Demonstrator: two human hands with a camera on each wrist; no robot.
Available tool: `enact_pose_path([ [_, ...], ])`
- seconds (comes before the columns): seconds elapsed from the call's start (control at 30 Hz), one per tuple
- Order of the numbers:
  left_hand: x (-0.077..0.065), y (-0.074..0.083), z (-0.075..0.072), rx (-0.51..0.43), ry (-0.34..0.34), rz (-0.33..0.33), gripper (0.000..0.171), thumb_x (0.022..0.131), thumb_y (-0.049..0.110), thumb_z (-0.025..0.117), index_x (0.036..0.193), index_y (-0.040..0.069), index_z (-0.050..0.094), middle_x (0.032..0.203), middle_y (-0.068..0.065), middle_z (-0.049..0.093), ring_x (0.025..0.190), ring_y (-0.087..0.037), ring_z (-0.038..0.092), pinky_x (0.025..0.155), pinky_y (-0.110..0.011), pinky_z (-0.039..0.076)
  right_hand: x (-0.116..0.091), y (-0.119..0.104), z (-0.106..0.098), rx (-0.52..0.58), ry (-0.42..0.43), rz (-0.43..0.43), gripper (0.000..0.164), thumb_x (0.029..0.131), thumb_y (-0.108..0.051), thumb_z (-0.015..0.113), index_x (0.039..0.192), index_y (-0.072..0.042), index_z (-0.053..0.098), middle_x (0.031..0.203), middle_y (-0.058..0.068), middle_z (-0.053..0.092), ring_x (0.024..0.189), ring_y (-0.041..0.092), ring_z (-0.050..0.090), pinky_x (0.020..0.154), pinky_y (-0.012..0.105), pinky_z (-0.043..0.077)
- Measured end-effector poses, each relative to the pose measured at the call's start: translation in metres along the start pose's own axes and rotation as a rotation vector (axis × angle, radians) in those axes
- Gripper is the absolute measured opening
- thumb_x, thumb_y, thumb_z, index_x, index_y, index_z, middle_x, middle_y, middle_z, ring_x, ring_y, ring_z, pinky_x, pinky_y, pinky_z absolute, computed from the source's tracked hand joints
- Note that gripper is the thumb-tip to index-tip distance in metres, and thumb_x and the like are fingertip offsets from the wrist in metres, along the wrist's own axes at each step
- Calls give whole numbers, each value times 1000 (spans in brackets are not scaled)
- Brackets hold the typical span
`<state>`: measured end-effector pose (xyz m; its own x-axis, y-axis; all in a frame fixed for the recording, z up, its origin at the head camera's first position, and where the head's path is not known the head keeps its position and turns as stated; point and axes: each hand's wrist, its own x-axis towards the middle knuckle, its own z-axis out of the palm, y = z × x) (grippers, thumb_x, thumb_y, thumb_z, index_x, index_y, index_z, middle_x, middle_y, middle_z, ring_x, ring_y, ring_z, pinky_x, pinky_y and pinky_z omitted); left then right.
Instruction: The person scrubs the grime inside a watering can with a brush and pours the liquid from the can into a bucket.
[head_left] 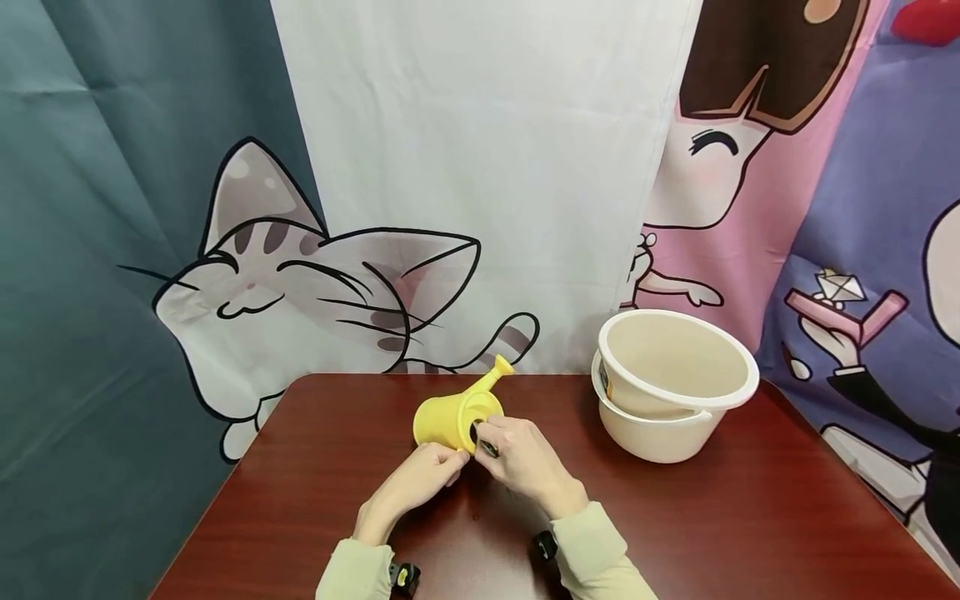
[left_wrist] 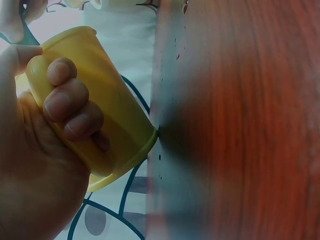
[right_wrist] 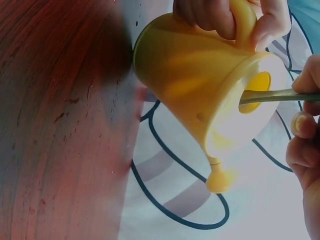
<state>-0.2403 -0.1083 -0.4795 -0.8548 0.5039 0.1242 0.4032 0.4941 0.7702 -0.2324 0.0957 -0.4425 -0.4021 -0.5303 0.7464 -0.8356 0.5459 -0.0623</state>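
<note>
A yellow watering can [head_left: 438, 421] is tilted over the table, its opening turned towards me and its spout [head_left: 491, 377] pointing to the far right. My left hand [head_left: 423, 477] grips the can's handle, fingers curled through the loop in the left wrist view [left_wrist: 70, 100]. In my right hand [head_left: 525, 458] is a slim, dull grey-green strip [right_wrist: 275, 96], pinched between thumb and fingers. The strip runs through the round hole in the can's top; its far end is hidden inside, so I cannot tell what kind of tool it is.
Two cream plastic basins [head_left: 660, 433], one set askew inside the other, stand at the right back of the dark red wooden table [head_left: 262, 517]. Right behind the table's far edge hangs a curtain [head_left: 487, 167] printed with cartoon figures.
</note>
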Motion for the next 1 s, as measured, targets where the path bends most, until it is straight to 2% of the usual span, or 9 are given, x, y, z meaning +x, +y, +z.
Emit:
enact_pose_path([
  [0.23,0,0,1,0,9,11,54,102,33,48,52,14,43,46,11,33,44,-4,28,45,-22,26,-1,-2,-2,14,-21,16,30,73,-1,74,69,-16,48,67,-8,38,59,5,39,55,16,35],
  [0.47,1,-1,0,-11,10,5,53,102,32,48,52,14,43,47,11,33,44,-4,28,45,-22,26,-4,4,5,17,-10,44,28,77,0,69,69,-17,48,68,-9,39,60,5,40,56,15,35],
  [1.0,1,0,-1,-31,11,-1,51,102,31,48,53,16,44,47,10,35,45,-5,29,46,-22,27,-9,11,11,40,-24,63,30,82,1,68,69,-16,48,69,-9,39,61,5,40,56,16,36],
])
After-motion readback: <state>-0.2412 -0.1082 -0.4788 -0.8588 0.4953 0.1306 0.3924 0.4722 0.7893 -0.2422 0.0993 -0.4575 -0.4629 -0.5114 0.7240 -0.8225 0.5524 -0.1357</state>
